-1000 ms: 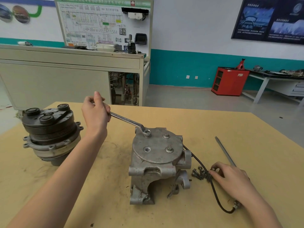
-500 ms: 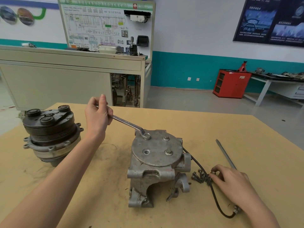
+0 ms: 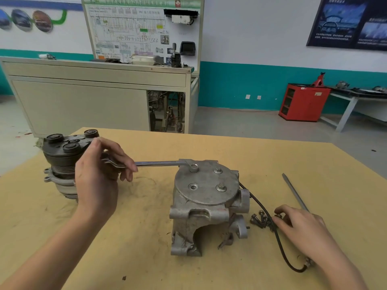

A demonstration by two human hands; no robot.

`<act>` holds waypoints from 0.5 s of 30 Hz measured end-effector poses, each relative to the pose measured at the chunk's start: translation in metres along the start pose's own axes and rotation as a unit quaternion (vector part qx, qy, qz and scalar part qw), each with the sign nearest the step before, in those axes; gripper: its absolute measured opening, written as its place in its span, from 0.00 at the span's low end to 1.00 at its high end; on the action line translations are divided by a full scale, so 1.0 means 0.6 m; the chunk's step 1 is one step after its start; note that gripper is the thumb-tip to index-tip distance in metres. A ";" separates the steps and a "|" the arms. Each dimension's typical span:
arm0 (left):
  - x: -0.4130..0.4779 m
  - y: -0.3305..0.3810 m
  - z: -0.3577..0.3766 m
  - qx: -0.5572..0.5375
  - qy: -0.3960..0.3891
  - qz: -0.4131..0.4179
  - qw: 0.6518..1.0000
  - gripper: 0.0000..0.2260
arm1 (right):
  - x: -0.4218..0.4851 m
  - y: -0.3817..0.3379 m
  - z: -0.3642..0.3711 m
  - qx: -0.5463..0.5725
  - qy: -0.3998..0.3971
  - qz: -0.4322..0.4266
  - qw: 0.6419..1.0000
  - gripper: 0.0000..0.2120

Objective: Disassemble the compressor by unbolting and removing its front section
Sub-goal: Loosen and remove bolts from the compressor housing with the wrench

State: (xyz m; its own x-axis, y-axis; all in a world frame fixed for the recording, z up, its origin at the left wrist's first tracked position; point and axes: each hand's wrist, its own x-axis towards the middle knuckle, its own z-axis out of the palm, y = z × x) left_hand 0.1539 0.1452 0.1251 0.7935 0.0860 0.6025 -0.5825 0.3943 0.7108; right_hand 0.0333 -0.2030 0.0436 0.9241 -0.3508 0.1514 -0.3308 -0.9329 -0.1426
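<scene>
Compressor point(image 3: 206, 206): two bare bolts point(image 3: 217, 170), one empty hole point(image 3: 192, 187), a third bolt point(image 3: 195, 166) at eleven o'clock under the wrench point(image 3: 159, 163) the left hand point(image 3: 98, 174) grips. Right hand point(image 3: 301, 225), fingers bent, touches loose bolts point(image 3: 258, 219); hold unclear.

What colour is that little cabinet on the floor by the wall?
The cabinet is red, clearest in the head view.

Grey compressor body point(image 3: 206, 186) upright mid-table; black-topped front section point(image 3: 61, 161) stands apart at left.
</scene>
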 end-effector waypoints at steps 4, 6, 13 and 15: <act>-0.030 0.029 0.016 0.158 -0.091 0.098 0.978 0.24 | 0.001 0.000 0.000 -0.004 -0.004 0.003 1.000 0.14; -0.043 0.049 0.030 0.142 -0.182 0.103 0.967 0.21 | 0.001 0.001 0.001 -0.003 -0.005 0.003 1.000 0.14; -0.063 0.090 0.103 0.268 -0.426 0.188 0.844 0.18 | 0.001 0.001 0.000 0.005 -0.009 0.000 1.000 0.15; -0.078 0.092 0.120 0.327 -0.460 0.230 0.793 0.16 | 0.001 0.000 -0.001 -0.001 -0.007 0.000 1.000 0.15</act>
State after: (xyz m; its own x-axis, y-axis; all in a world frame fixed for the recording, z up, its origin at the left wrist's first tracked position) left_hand 0.0720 0.0969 0.1625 0.1809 -0.7397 0.6482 -0.9785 -0.0689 0.1944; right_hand 0.0337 -0.2034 0.0441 0.9266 -0.3498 0.1379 -0.3312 -0.9329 -0.1413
